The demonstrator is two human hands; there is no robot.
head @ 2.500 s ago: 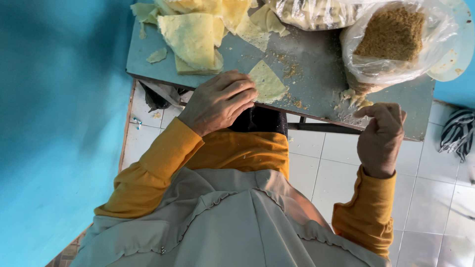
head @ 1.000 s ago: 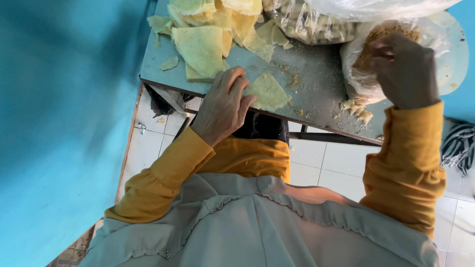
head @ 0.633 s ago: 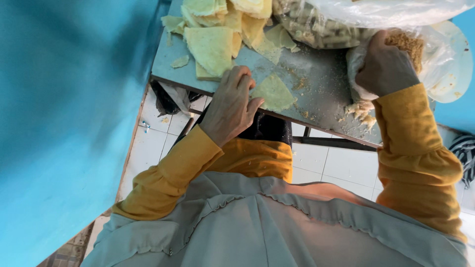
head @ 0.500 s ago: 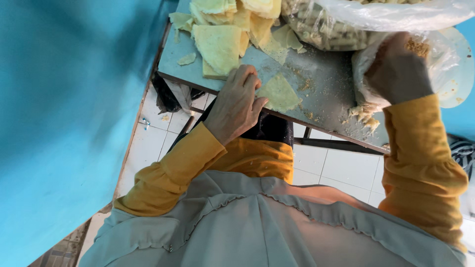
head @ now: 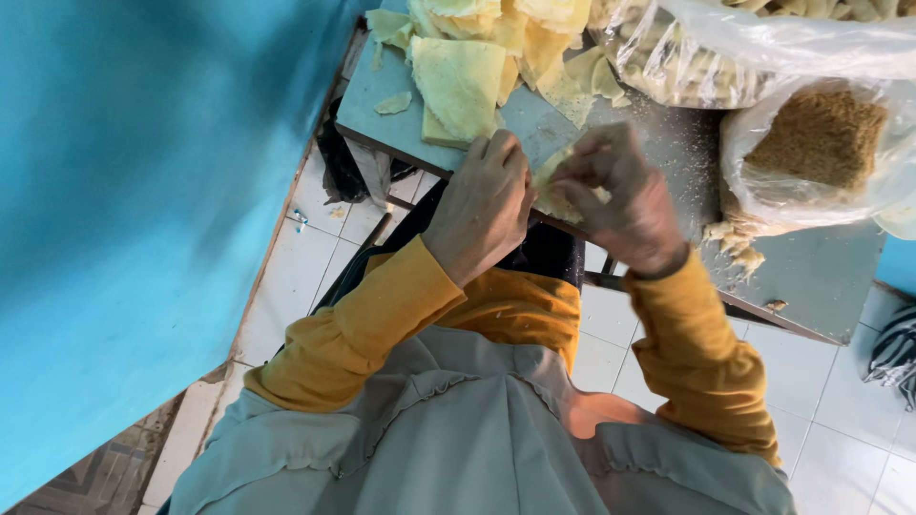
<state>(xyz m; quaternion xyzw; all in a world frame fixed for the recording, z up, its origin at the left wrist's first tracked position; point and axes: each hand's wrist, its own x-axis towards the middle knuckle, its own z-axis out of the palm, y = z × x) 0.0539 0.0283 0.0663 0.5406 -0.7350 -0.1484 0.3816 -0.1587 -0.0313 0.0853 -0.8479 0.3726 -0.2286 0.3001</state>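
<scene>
Pale yellow wrapper sheet (head: 558, 191): at the near edge of the grey table (head: 811, 277), held between both hands, mostly hidden by the fingers.
Left hand (head: 485, 205): fingers curled, closed on the sheet's left side.
Right hand (head: 620, 195): fingertips bunched together, pinching the sheet from above and right; whether it also holds filling cannot be told.
Stack of yellow wrapper sheets (head: 463, 81): farther along the table, loosely heaped, some pieces torn.
Clear bag of brown crumbly filling (head: 825, 143): right of the hands, mouth open.
Second clear bag of pale pieces (head: 687, 67): behind it.
Crumbs (head: 735, 248): just below the filling bag.
Teal wall (head: 124, 191): left.
</scene>
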